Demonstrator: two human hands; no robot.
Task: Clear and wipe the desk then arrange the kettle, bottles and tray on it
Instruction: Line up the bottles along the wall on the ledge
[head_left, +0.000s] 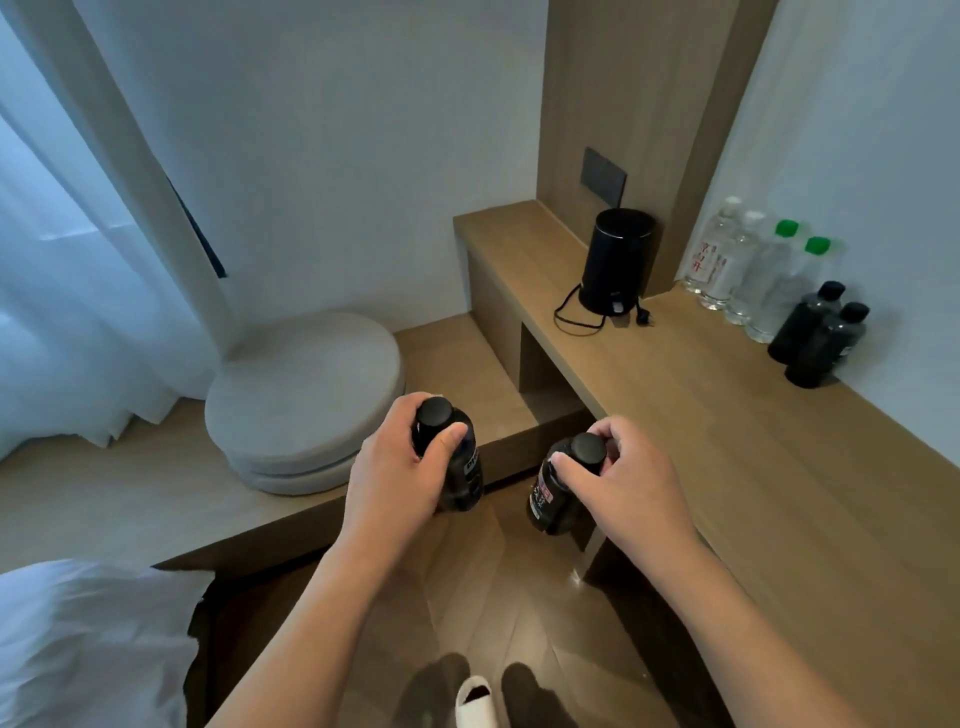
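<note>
Left hand (400, 467) and right hand (618, 483) are each gripping a dark bottle (457, 467) by its cap, short of the worktop (727, 415); smooth plastic, likely slippery.

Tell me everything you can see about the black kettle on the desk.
The kettle is a plain black cylinder with a flat lid and a thin bright line round its top edge, matte in look, standing upright. It sits near the far end of the wooden desk, close to a wood panel with a dark wall plate. Its black cord loops on the desk beside it, the plug lying loose. Neither hand touches it.
</note>
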